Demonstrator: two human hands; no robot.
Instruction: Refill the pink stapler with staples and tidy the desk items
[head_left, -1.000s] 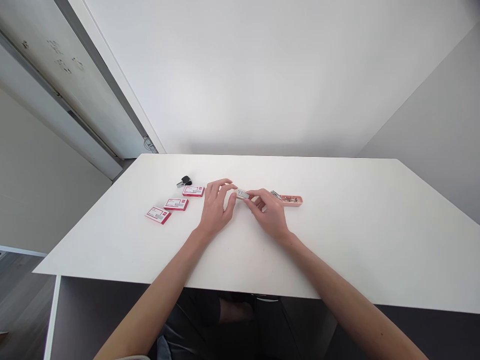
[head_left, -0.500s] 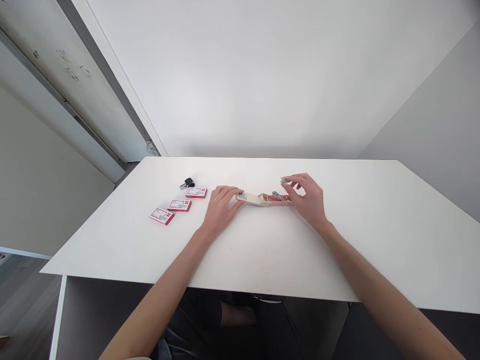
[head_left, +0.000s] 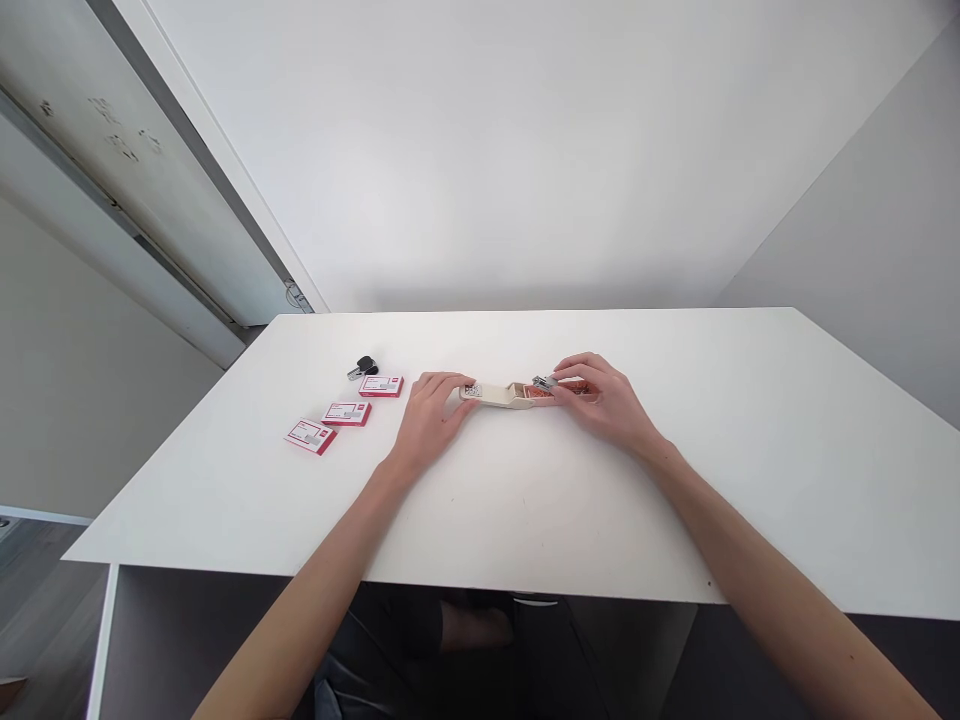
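1. The desk (head_left: pixel 592 510) spreads white beneath everything before us.
2. Our left hand (head_left: pixel 427 418) pinches the cream end of a case between thumb and fingers; our right hand (head_left: pixel 613 405) curls over the other end, fingertips close together at a silver piece, though we cannot tell whether they grip it.
3. The slim case (head_left: pixel 493 396) lies opened out on the desk between our hands: a smooth cream cover with dark, speckled printing near its left tip, joined to a narrow salmon-pink tray (head_left: pixel 541 402) with reddish compartments, partly hidden by our right hand.
4. Three red-and-white boxes (head_left: pixel 346 413) lie to our left.
5. A black-and-silver object (head_left: pixel 366 364) sits just behind the farthest box.
6. The shiny silver piece (head_left: pixel 541 382) sits over the tray.
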